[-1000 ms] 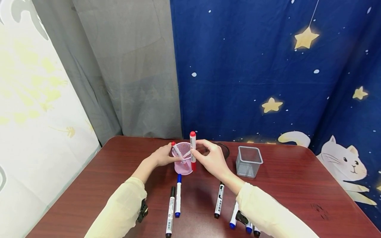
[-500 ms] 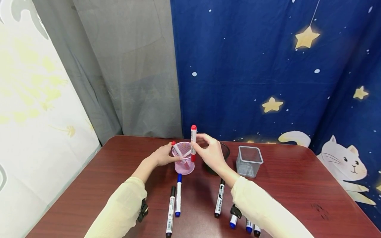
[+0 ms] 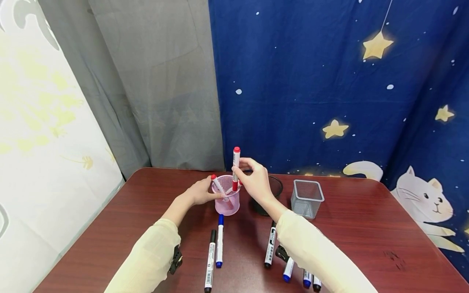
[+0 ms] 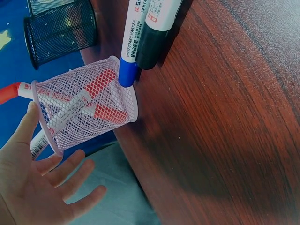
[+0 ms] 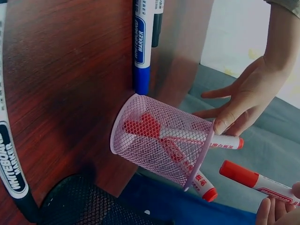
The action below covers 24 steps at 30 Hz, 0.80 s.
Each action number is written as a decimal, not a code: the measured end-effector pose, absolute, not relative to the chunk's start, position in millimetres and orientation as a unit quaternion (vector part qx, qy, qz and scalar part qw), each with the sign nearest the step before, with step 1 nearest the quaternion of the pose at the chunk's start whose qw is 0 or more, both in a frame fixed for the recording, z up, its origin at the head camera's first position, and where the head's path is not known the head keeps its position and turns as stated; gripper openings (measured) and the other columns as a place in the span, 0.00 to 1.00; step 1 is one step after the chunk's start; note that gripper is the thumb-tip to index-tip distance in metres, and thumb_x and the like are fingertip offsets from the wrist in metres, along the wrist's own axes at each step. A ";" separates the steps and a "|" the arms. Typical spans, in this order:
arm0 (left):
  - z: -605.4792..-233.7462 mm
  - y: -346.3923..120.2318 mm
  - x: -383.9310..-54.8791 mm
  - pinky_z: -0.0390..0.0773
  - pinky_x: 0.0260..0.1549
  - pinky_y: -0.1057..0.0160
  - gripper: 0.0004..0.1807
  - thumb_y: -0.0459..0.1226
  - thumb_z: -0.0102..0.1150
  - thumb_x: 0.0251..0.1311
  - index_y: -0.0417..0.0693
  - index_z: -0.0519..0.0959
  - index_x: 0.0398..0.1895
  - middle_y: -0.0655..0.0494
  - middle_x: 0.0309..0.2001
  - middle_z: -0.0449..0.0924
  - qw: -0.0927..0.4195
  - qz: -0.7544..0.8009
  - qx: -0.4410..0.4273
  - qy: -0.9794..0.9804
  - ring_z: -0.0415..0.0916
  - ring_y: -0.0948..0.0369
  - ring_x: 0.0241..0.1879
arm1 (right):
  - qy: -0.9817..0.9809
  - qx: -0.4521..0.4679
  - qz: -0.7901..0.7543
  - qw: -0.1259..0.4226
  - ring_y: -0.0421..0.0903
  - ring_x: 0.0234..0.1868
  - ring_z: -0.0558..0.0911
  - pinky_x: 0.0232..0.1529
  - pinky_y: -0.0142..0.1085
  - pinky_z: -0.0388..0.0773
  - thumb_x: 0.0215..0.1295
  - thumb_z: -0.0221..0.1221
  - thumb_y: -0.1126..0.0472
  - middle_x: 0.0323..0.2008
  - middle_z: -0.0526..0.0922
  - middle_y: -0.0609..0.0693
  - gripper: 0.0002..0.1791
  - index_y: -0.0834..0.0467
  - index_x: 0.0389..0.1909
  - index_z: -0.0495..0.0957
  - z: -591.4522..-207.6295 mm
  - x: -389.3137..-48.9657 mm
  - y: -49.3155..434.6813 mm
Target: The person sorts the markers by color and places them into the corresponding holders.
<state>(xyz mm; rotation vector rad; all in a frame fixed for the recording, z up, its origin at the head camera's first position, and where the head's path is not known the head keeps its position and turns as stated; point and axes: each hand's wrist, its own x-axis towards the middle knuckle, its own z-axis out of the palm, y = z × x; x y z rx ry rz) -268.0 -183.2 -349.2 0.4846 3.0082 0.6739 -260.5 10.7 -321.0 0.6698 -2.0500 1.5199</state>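
Observation:
A pink mesh pen cup [image 3: 228, 206] stands upright near the back of the table. Two red whiteboard markers lean inside it, one [image 3: 218, 184] toward the left, the other [image 5: 205, 185] toward the opposite side. My left hand [image 3: 198, 192] is at the cup's left side. Its thumb touches the rim, while the other fingers are extended and spread in the left wrist view. Just over the cup's mouth, my right hand [image 3: 256, 181] pinches a third red marker [image 3: 236, 165] upright, its red cap [image 5: 239, 173] pointing down. That cap is apart from the rim in the right wrist view.
Right of the pink cup stand a black mesh cup [image 3: 275, 188], partly behind my right hand, and a square silver mesh holder [image 3: 307, 205]. In front lie a blue marker [image 3: 220, 244], a black marker [image 3: 210, 262], another black marker [image 3: 270, 246] and several more by my right sleeve.
My right hand has lifted the red marker from beside the cup's right wall to above its mouth, slightly leftward. My left hand has stayed at the rim.

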 end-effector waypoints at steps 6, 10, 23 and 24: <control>-350.5 -183.7 -268.3 0.68 0.44 0.51 0.34 0.50 0.62 0.47 0.33 0.65 0.48 0.40 0.41 0.73 0.009 0.222 0.159 0.962 0.70 0.48 0.44 | -0.751 0.247 0.560 0.249 0.39 0.31 0.78 0.31 0.40 0.76 0.52 0.63 0.61 0.29 0.80 0.47 0.12 0.60 0.37 0.78 -325.8 -264.6 5.2; -350.6 -183.1 -268.1 0.68 0.44 0.52 0.34 0.50 0.62 0.47 0.33 0.65 0.48 0.40 0.42 0.73 0.011 0.226 0.158 0.961 0.70 0.49 0.44 | -0.754 0.245 0.555 0.251 0.40 0.31 0.78 0.32 0.41 0.75 0.51 0.63 0.61 0.29 0.81 0.48 0.12 0.61 0.37 0.78 -328.6 -266.1 2.3; -350.9 -182.8 -268.5 0.67 0.47 0.52 0.37 0.51 0.61 0.47 0.32 0.64 0.52 0.42 0.44 0.73 0.012 0.223 0.158 0.962 0.69 0.49 0.47 | -0.770 0.235 0.543 0.241 0.39 0.31 0.78 0.33 0.35 0.75 0.52 0.62 0.60 0.29 0.81 0.48 0.12 0.61 0.37 0.78 -333.2 -273.2 -4.5; -350.8 -182.7 -268.5 0.66 0.47 0.52 0.37 0.51 0.61 0.47 0.32 0.64 0.52 0.41 0.45 0.72 0.013 0.223 0.158 0.962 0.69 0.48 0.47 | -0.771 0.234 0.542 0.241 0.40 0.31 0.78 0.33 0.35 0.75 0.52 0.62 0.60 0.29 0.81 0.49 0.12 0.61 0.37 0.78 -333.6 -273.4 -4.8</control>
